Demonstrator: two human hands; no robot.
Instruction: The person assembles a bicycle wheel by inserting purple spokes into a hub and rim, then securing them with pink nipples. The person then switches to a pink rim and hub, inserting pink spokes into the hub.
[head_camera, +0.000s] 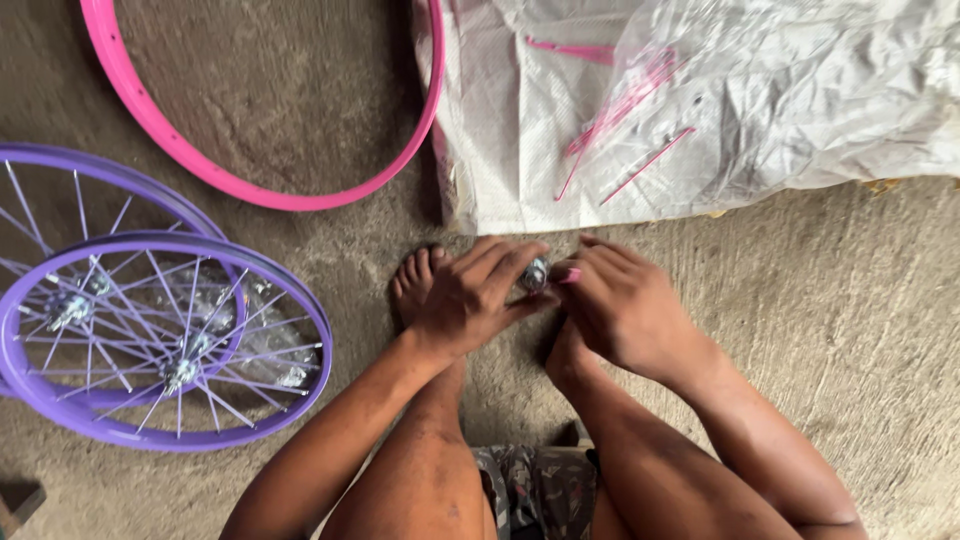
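Left hand (468, 300) fingers are pinching a metal hub (534, 274) steady while right hand (622, 305) fingertips are feeding in a pink spoke (570, 275).

Two purple spoked wheels (150, 340) (stacked), a pink rim (200, 165), white sacking (800, 110).

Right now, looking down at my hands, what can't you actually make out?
Head view only:
- Small metal part: mostly covered by left hand and right hand; its shape is unclear.
- Pink tip: too small to identify.
- Pink rim: cut by the top edge.
- Pink spokes: hazy under clear plastic.
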